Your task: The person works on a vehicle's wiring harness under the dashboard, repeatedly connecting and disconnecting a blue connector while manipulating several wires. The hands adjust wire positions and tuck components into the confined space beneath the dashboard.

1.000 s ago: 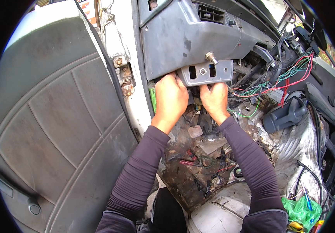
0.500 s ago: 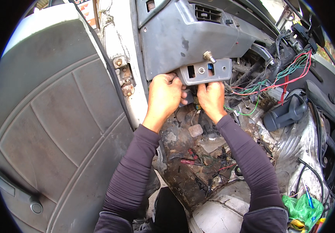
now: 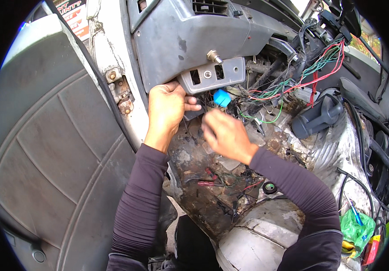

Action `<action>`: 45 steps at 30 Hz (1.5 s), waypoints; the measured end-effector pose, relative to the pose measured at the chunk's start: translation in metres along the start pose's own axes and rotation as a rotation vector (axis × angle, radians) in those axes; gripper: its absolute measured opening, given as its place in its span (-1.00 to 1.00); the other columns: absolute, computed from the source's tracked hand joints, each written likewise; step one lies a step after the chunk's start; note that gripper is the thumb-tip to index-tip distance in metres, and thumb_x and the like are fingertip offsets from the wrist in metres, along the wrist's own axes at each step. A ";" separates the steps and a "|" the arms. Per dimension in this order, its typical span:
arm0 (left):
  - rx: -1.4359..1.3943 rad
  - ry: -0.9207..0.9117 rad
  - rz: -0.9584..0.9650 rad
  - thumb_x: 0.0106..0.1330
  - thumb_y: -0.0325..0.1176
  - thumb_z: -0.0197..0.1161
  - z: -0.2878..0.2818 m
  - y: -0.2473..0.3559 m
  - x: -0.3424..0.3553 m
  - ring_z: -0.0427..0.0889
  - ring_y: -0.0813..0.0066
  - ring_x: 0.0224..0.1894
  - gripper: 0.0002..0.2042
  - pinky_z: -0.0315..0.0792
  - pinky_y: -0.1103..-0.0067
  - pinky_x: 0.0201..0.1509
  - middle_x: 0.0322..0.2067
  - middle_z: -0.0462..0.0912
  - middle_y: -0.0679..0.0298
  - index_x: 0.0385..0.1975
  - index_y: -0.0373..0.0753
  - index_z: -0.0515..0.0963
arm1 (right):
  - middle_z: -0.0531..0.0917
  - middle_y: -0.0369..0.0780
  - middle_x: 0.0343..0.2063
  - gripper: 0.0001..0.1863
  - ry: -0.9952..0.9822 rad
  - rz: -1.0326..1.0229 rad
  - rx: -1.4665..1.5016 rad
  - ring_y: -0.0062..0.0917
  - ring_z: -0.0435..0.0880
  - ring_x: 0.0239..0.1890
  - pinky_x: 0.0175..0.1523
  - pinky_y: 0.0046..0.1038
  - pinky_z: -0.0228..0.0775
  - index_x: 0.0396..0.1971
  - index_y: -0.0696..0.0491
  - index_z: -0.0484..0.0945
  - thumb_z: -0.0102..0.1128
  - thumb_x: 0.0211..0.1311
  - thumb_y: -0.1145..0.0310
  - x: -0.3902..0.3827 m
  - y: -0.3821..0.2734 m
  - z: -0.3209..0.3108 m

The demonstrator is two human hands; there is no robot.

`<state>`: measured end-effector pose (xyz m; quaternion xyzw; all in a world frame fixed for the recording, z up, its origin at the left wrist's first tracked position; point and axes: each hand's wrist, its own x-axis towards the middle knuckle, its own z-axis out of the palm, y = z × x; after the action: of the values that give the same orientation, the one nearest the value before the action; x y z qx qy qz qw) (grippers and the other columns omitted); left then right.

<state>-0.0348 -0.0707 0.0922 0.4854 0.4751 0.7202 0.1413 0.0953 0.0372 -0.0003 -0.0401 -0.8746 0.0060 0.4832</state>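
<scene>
A grey switch panel [image 3: 215, 77] with two rectangular openings and a small round metal knob between them sits below the dashboard. My left hand [image 3: 167, 108] is closed at the panel's lower left end, its fingertips partly hidden behind the edge. Beneath the panel, a bright blue connector [image 3: 222, 98] hangs among the wires, somewhat blurred. My right hand [image 3: 228, 135] is just below that connector, apart from the panel. Its fingers are smeared by motion, so whether they hold anything cannot be made out. A threaded metal fitting [image 3: 214, 57] sticks out above the panel.
Red and green wires [image 3: 312, 83] spill from the opened dashboard on the right. A dark plastic jug-like part [image 3: 317, 118] rests on the bare floor. Loose wires, red-handled pieces [image 3: 209, 183] and a roll of black tape [image 3: 270, 187] lie lower down. The open door [image 3: 54, 149] stands at left.
My right hand has come down and away from the panel's underside. Blue formerly seen inside the right opening now shows below the panel. The whole view has shifted, with the scene farther left.
</scene>
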 end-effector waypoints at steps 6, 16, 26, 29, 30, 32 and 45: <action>-0.089 -0.025 0.010 0.40 -0.60 -0.02 0.001 -0.003 0.005 0.64 0.50 -0.39 -0.74 0.76 0.50 -0.28 -0.20 0.71 0.03 -0.15 -0.62 0.61 | 0.75 0.05 -0.35 -0.61 -0.667 0.290 -0.239 -0.02 0.79 -0.25 -0.14 -0.01 0.65 -0.02 0.17 0.56 0.28 0.21 0.28 -0.020 0.011 0.002; -0.094 -0.024 0.014 0.39 -0.62 -0.06 0.000 0.000 0.001 0.68 0.43 -0.36 -0.77 0.77 0.43 -0.22 -0.29 0.67 0.04 -0.24 -0.60 0.57 | 0.75 0.09 -0.19 -0.46 -0.174 0.639 0.109 -0.01 0.73 -0.04 0.08 -0.10 0.54 -0.04 0.13 0.69 0.34 0.22 -0.05 0.046 0.046 -0.011; -0.095 -0.004 0.016 0.38 -0.59 -0.02 -0.001 0.001 0.001 0.65 0.46 -0.39 -0.79 0.76 0.41 -0.19 -0.37 0.63 0.12 -0.30 -0.56 0.58 | 0.72 0.05 0.00 -0.27 -0.036 0.480 0.305 -0.02 0.65 0.14 0.20 -0.15 0.46 0.12 0.04 0.63 0.07 0.35 -0.34 0.062 0.065 -0.011; -0.097 -0.008 0.006 0.40 -0.58 -0.01 -0.003 0.000 0.001 0.64 0.47 -0.40 -0.78 0.76 0.42 -0.20 -0.36 0.64 0.13 -0.28 -0.57 0.59 | 0.70 0.07 0.00 -0.32 0.056 0.497 0.269 0.09 0.59 0.14 0.18 -0.07 0.45 0.12 0.02 0.62 -0.09 0.45 -0.28 0.067 0.069 -0.004; -0.102 -0.010 -0.001 0.40 -0.57 -0.01 -0.003 0.000 0.000 0.64 0.48 -0.40 -0.78 0.76 0.43 -0.20 -0.35 0.64 0.13 -0.27 -0.57 0.59 | 0.70 0.07 -0.02 -0.34 0.067 0.507 0.270 0.10 0.60 0.11 0.16 -0.06 0.46 0.10 0.02 0.62 -0.11 0.47 -0.26 0.070 0.070 -0.003; -0.078 -0.019 -0.001 0.41 -0.57 0.00 -0.004 -0.001 0.001 0.64 0.49 -0.40 -0.78 0.76 0.43 -0.20 -0.33 0.66 0.12 -0.24 -0.58 0.60 | 0.70 0.09 -0.07 -0.39 0.101 0.529 0.268 0.11 0.62 0.05 0.10 -0.05 0.49 0.05 0.03 0.63 -0.12 0.49 -0.20 0.075 0.071 0.000; 0.013 -0.123 -0.023 0.47 -0.48 0.07 -0.011 -0.013 0.001 0.66 0.45 -0.39 -0.78 0.77 0.44 -0.27 -0.31 0.62 0.12 -0.17 -0.53 0.60 | 0.76 -0.17 -0.43 -0.67 0.094 0.570 0.375 -0.47 0.76 -0.59 -0.46 -0.41 0.54 -0.04 0.15 0.58 -0.02 0.48 0.21 0.085 0.068 -0.005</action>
<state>-0.0477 -0.0693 0.0813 0.5239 0.4756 0.6845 0.1754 0.0591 0.1118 0.0706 -0.1935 -0.7887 0.2995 0.5008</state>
